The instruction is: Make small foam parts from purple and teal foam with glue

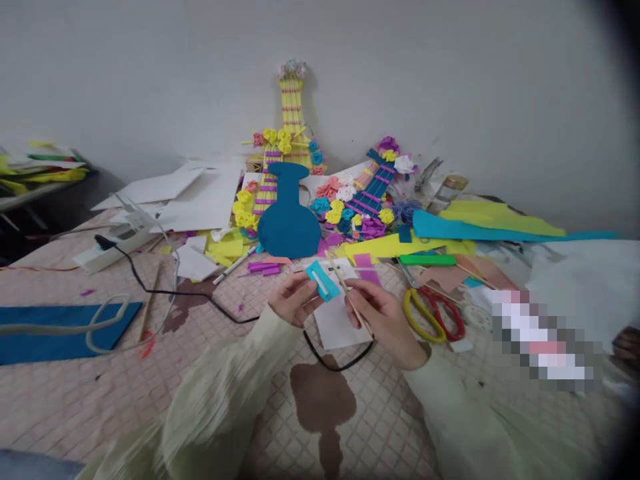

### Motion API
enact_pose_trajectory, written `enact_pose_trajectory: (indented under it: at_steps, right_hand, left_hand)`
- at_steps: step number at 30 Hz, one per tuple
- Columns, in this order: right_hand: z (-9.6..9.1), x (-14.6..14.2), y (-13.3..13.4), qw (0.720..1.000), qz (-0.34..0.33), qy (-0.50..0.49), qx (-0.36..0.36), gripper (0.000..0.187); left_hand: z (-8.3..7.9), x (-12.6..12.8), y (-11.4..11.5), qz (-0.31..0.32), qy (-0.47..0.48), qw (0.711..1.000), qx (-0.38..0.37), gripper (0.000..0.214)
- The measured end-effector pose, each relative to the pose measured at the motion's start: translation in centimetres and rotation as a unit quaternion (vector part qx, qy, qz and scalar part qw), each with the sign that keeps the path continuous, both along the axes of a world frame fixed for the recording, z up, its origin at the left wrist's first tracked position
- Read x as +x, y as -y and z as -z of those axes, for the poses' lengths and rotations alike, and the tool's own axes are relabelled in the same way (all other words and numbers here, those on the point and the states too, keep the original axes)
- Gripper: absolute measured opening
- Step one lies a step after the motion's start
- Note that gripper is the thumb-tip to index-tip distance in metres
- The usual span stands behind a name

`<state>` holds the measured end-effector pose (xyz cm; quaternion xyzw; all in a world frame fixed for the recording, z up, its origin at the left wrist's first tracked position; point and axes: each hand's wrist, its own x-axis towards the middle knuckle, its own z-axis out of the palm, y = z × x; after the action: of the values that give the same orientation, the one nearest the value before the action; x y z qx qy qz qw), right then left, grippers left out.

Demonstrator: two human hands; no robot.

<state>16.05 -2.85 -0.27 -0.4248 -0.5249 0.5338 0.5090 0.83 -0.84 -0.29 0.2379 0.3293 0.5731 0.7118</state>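
My left hand [295,299] pinches a small light-blue paper piece [329,291] that carries a narrow white strip across its face. Between the fingers of my right hand [383,319] is a thin wooden stick [359,312], its upper end close to the blue paper's right edge. Whether the stick touches the paper I cannot tell. Under both hands lies a white sheet of paper [341,327]. Just beyond them a dark-blue vase-shaped cutout [290,227] stands upright.
Behind the cutout lean decorated vase shapes with paper flowers [370,193]. To the right lie scissors with red and yellow handles [425,315] and a green cutter [427,260]. A black cable [200,294] runs from a power strip [115,243]. Dark-blue card [50,333] lies left.
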Motion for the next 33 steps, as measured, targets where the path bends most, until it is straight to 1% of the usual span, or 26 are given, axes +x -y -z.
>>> enact_pose_trajectory:
  at_steps: [3,9,13,18,26,33]
  right_hand:
    - [1.0,-0.1,0.8,1.0,-0.016,-0.017,-0.017,0.031]
    - [1.8,-0.1,1.5,0.999,0.0,-0.023,-0.028,0.03]
    - [1.8,-0.1,1.8,0.999,0.003,-0.035,-0.019,0.03]
    - [1.6,0.1,2.2,0.999,-0.023,-0.033,0.006,0.03]
    - [1.7,0.0,2.3,1.0,0.015,-0.01,0.022,0.026]
    - [1.8,0.1,2.4,1.0,0.014,0.004,0.02,0.026]
  left_hand:
    - [0.6,0.2,0.1,0.019,-0.011,1.0,-0.016,0.026]
    - [1.2,0.8,0.5,0.051,-0.022,0.998,-0.029,0.026]
    - [1.1,0.9,0.6,0.051,-0.025,0.998,-0.033,0.026]
    - [0.9,0.9,0.7,0.052,-0.027,0.998,-0.029,0.026]
    - [1.0,0.9,0.7,0.04,-0.013,0.998,-0.036,0.021]
    - [0.6,0.9,0.8,0.038,-0.021,0.998,-0.037,0.017]
